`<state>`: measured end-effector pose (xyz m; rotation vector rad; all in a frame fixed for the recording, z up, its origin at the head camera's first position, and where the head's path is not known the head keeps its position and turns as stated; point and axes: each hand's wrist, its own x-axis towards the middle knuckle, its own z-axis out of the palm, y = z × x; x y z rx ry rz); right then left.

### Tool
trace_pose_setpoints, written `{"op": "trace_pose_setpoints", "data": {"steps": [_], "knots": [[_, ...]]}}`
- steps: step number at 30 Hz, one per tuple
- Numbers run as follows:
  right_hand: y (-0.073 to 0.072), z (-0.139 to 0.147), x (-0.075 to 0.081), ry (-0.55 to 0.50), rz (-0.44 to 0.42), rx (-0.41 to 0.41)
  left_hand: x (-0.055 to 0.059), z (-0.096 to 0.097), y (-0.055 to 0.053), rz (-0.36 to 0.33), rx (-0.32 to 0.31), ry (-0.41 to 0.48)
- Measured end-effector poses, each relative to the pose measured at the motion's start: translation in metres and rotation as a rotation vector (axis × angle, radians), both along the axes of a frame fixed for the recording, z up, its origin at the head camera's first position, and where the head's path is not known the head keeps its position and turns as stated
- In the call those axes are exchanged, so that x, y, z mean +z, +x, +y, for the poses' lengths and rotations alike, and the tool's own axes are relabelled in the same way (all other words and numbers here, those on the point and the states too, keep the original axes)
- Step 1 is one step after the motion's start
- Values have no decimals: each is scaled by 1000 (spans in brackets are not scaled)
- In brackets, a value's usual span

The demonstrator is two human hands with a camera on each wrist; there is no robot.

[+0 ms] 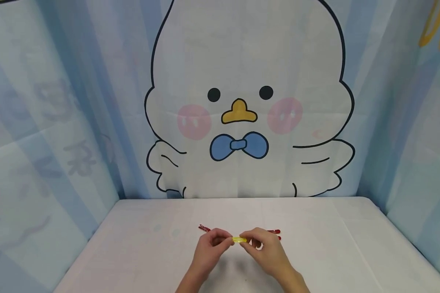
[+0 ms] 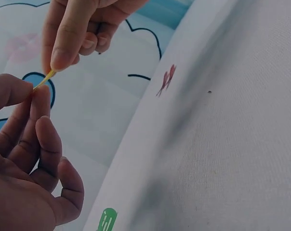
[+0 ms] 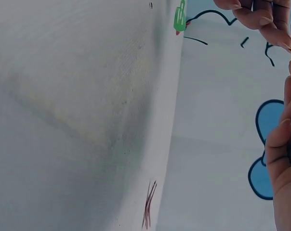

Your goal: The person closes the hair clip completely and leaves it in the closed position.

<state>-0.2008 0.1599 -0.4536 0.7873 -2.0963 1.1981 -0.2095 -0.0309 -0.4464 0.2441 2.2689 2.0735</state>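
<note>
A small, thin yellow hair clip (image 1: 239, 239) spans the gap between both hands, held up above the white table. My left hand (image 1: 210, 252) pinches its left end between thumb and forefinger. The right hand (image 1: 269, 250) pinches the opposite end the same way. In the left wrist view the yellow clip (image 2: 44, 81) shows edge-on as a narrow strip, its ends covered by fingertips. The left hand's other fingers (image 2: 49, 139) are loosely bent, away from the clip.
Beyond the left hand a red hair clip (image 1: 204, 228) lies on the white table (image 1: 150, 252). Two more red clips (image 1: 274, 231) lie behind the right hand, partly hidden. A green clip (image 2: 107, 220) appears in the wrist views. A cartoon-printed curtain (image 1: 242, 175) stands behind the table.
</note>
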Motion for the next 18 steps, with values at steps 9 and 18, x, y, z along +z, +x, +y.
{"op": "trace_pose_setpoints", "data": {"steps": [9, 18], "knots": [[0, 2, 3, 0, -65, -3, 3, -4, -1, 24, -32, -42], [1, 3, 4, 20, -133, -34, -5, -12, -4, 36, -58, -91]]}}
